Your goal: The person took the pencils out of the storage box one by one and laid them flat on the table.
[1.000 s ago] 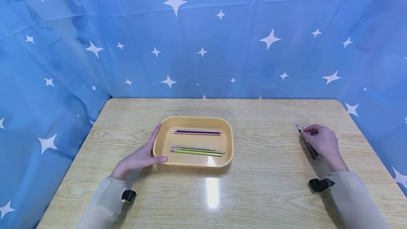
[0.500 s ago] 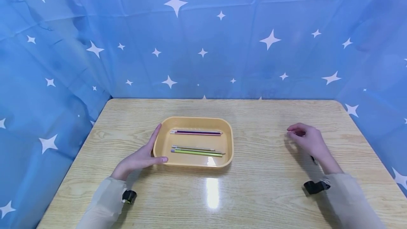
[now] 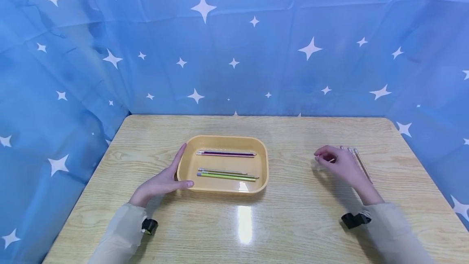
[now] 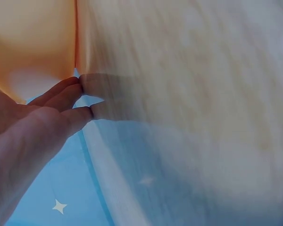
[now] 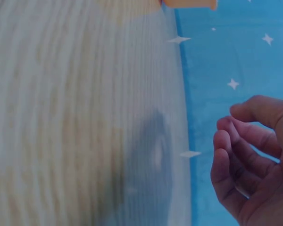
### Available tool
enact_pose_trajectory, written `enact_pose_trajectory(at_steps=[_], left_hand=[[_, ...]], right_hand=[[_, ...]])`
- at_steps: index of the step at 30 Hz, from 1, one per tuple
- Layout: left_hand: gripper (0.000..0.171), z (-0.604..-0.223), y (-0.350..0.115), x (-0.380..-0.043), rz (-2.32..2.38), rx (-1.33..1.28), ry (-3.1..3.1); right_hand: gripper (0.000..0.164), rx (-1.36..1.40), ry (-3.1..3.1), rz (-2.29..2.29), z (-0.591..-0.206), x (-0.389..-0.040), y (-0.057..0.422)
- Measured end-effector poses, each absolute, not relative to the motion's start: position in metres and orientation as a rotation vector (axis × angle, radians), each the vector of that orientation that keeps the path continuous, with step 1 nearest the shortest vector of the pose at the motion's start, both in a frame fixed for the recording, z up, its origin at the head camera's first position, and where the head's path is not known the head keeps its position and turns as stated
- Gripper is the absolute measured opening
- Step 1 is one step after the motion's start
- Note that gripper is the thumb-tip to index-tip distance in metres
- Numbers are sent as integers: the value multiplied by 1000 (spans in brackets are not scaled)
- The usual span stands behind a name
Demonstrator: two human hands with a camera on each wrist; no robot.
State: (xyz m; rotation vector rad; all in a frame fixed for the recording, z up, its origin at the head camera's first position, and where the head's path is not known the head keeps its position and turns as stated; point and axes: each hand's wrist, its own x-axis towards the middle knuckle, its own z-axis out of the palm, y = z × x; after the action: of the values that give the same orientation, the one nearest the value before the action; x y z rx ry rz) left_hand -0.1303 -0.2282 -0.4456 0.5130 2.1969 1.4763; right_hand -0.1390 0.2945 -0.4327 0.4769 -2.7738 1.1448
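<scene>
A yellow-orange tray stands left of the table's middle. My left hand spans its left end, thumb at the near corner of the rim and straight fingers along the outer wall; in the left wrist view, fingertips meet the tabletop beside the tray. Inside lie purple striped pencils at the back and lime-green pencils nearer the front. Over the table to the right, my right hand has loosely bent fingers. Nothing shows between them in the right wrist view. Several slim pencils lie just beyond it, partly hidden behind it.
The pale wood table ends at the back against a blue curtain with white stars, which also hangs on both sides. A bright light reflection shows on the wood in front of the tray.
My right hand has left the pencils at the right and moved leftward, bringing them into view behind it. My left hand and the tray have kept their place.
</scene>
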Motion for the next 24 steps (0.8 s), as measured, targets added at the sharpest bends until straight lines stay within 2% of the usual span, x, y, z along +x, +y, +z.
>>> enact_pose_trajectory(at_steps=[7, 24], left_hand=[[110, -448, -230, -130, 1459, 487, 2205], [110, -445, -226, -129, 1444, 450, 2198]], right_hand=[[11, 420, -2802, 1161, -439, -133, 288], [12, 509, -2778, 1244, -448, -131, 264]])
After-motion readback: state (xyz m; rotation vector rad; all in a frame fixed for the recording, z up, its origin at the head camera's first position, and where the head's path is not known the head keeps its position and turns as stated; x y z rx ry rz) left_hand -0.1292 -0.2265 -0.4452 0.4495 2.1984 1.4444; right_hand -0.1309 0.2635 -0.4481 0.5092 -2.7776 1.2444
